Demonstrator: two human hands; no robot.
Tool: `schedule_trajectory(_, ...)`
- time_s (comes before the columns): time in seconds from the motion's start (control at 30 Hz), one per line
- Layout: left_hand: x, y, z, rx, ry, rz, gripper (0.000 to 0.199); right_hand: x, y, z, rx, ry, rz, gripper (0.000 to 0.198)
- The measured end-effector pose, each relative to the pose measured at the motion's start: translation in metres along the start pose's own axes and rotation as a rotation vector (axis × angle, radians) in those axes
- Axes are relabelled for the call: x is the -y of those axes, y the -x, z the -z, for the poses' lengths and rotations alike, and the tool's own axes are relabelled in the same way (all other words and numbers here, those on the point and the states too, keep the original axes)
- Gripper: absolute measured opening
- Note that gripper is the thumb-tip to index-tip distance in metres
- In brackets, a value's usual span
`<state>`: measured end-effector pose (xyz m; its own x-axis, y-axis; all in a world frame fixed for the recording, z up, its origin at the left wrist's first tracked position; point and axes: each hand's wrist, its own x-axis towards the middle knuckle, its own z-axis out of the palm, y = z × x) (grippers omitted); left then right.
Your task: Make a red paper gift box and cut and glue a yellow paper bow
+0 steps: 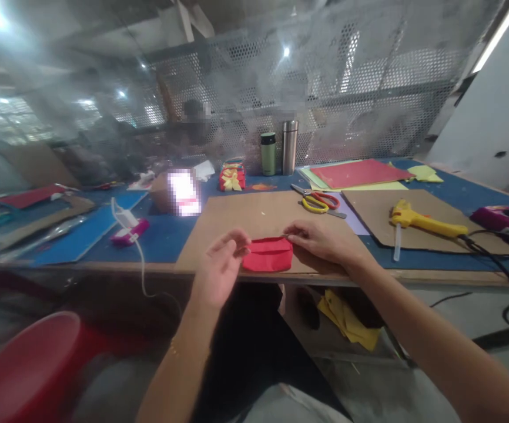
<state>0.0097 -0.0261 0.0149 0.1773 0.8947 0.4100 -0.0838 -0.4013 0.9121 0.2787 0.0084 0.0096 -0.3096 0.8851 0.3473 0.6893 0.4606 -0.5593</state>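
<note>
A folded piece of red paper [267, 256] lies on a brown cardboard sheet [254, 220] near the table's front edge. My right hand [318, 241] pinches the paper's upper right corner with thumb and forefinger. My left hand [220, 264] hovers at the paper's left end, fingers spread and slightly curled, its fingertips just touching or nearly touching the edge.
Scissors with yellow and red handles [318, 201] lie behind the cardboard. A yellow glue gun [422, 220] rests on a second cardboard sheet at right, its black cord trailing off the edge. Red and yellow paper sheets [360, 172], two flasks [280, 153], a red stool [20, 370] lower left.
</note>
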Motion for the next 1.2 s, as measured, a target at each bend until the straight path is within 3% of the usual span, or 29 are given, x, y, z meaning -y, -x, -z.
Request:
schedule_trajectory(0.1,0.002,-0.006,0.018,-0.021,-0.133,0.001,0.036,0.005,0.002,0.004,-0.007,0.018,0.004,0.021)
schedule_trajectory(0.23,0.006,-0.016,0.062,-0.077,-0.751,-0.097,0.024,0.011,0.005,0.009,-0.028,0.099,0.001,0.02)
schedule_trajectory(0.33,0.009,-0.011,0.094,0.061,-1.115,-0.077,0.028,0.01,0.005,0.011,-0.027,0.148,0.007,0.022)
schedule_trajectory(0.47,0.007,0.003,0.109,0.088,-1.323,-0.195,0.035,0.002,0.004,0.007,-0.023,0.114,0.003,0.026)
schedule_trajectory(0.57,0.005,0.008,0.108,0.103,-1.364,-0.359,0.03,-0.004,0.003,0.004,-0.019,0.068,0.002,0.026)
schedule_trajectory(0.67,0.007,0.011,0.109,0.089,-1.324,-0.435,0.022,-0.008,0.002,0.001,-0.019,0.046,-0.007,0.026)
schedule_trajectory(0.93,0.002,0.014,0.108,0.093,-1.208,-0.412,0.012,-0.011,0.0,-0.002,-0.046,0.04,0.02,0.023)
schedule_trajectory(1.2,0.002,-0.004,0.086,0.25,-0.999,-0.345,0.014,-0.005,0.0,0.0,-0.04,0.079,0.011,0.024)
